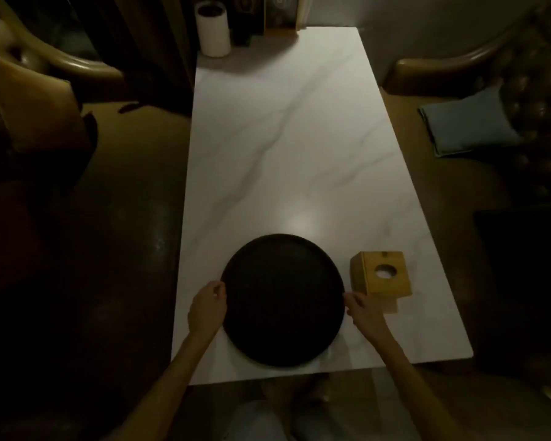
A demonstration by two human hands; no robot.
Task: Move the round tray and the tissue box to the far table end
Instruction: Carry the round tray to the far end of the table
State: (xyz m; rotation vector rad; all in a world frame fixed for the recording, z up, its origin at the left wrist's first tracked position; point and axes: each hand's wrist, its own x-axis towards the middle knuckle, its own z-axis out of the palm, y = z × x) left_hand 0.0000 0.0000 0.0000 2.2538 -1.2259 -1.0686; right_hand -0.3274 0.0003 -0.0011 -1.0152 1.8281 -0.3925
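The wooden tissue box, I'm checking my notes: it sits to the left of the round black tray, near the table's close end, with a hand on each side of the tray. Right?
Not quite. The head view shows the wooden tissue box to the right of the round black tray, not the left. The rest stands: both sit near the white marble table's close end, with the left hand and right hand at the tray's sides.

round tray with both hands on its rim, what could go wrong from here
The tissue box stands close beside the right hand, so swinging the round tray outward could knock it. The white cylinder stands at the far left corner of the table, so the tray could bump it when set down.
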